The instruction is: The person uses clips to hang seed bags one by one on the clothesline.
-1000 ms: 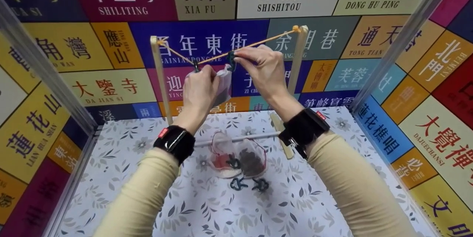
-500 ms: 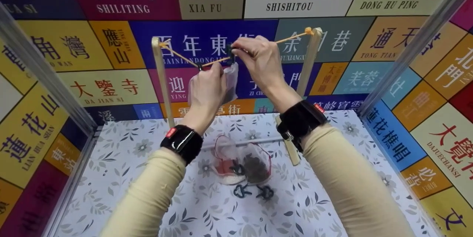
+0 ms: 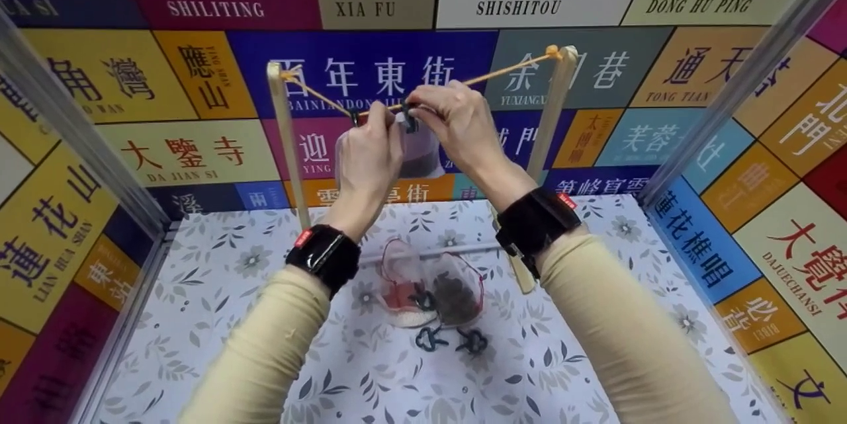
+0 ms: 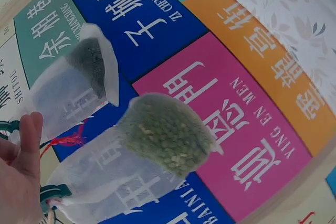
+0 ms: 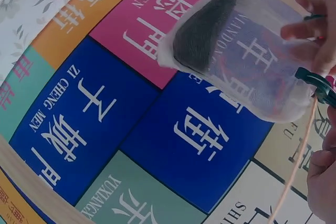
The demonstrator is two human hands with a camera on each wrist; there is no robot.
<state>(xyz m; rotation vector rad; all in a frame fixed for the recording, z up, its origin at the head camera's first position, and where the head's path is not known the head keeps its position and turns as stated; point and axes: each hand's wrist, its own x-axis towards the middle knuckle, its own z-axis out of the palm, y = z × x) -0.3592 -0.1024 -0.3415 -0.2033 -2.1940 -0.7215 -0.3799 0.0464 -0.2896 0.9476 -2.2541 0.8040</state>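
Note:
My left hand [image 3: 369, 163] pinches the top edge of a white mesh bag [image 3: 421, 156] with dark contents. At the bag's other top corner, my right hand [image 3: 458, 118] pinches a dark green clip [image 5: 316, 83] at the orange cord [image 3: 506, 71]. In the left wrist view a second mesh bag [image 4: 168, 136], with green beans or peas at its bottom, hangs from another green clip [image 4: 55, 192] beside the left hand. Most of that bag is hidden behind the left hand in the head view. Whether the right hand's clip grips the cord, I cannot tell.
Wooden posts [image 3: 288, 146] [image 3: 556, 106] hold the cord up. On the flowered tabletop [image 3: 265, 358] lie a mesh bag with reddish contents [image 3: 402, 293], one with brownish contents [image 3: 456, 298], and several green clips [image 3: 431, 339]. A pale rod [image 3: 456, 251] runs behind them.
The right hand first rises with the clip, then lowers it back to the cord. The mesh bag between the hands shifts right and shows more of its dark contents.

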